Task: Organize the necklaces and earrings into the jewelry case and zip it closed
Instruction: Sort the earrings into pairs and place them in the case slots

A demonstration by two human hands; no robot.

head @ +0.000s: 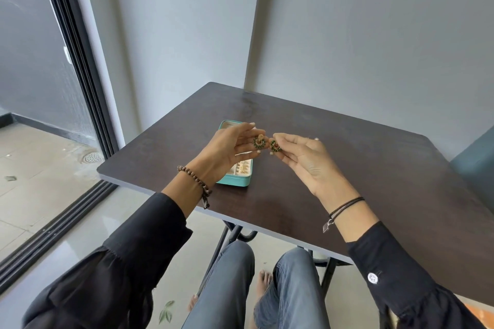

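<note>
At the far left a dark sliding-door track (80, 104) borders the tiled floor. The left hand (227, 148), wearing a brown bead bracelet (195, 180), is raised above the tabletop (374, 168) and pinches a green and gold earring (258, 141) at its fingertips, the other fingers loosely extended. Directly beneath that hand the teal jewelry case (234, 182) lies open near the tabletop's left edge, with something gold in one of its near compartments. Just right of the first earring, almost touching it, a second matching earring (274, 146) is pinched between the thumb and fingers of the right hand (304, 160), whose wrist carries a black cord bracelet (344, 205).
</note>
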